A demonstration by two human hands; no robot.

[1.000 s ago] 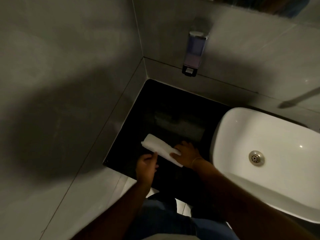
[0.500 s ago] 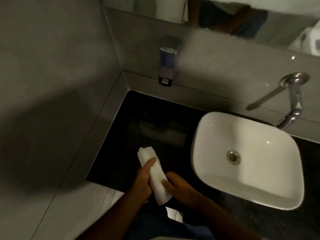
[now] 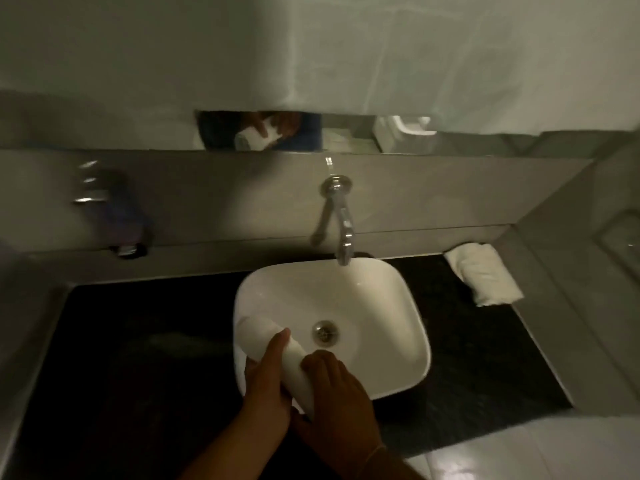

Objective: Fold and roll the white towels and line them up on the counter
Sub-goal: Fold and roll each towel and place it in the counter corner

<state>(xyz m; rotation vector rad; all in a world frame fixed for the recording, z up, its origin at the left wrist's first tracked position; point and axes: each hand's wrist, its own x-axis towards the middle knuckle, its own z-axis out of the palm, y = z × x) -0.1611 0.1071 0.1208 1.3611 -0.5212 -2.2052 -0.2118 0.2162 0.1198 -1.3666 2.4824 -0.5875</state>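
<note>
A rolled white towel [image 3: 273, 344] is held in the air over the front left rim of the white basin [image 3: 388, 306]. My left hand [image 3: 266, 382] wraps it from the left with the thumb laid along the roll. My right hand [image 3: 332, 400] grips its near end from the right. Two more rolled white towels [image 3: 483, 278] lie side by side on the black counter [image 3: 145, 358] in the far right corner, against the wall.
A chrome tap [image 3: 341, 223] juts from the grey wall over the basin. A soap dispenser [image 3: 114, 216] hangs on the wall at the left. A mirror strip above reflects the hands and towel. Grey walls close in the counter on both sides.
The roll has been lifted off the left counter and carried right, over the basin's rim. The view has swung right, bringing the tap and the far-right towels into sight.
</note>
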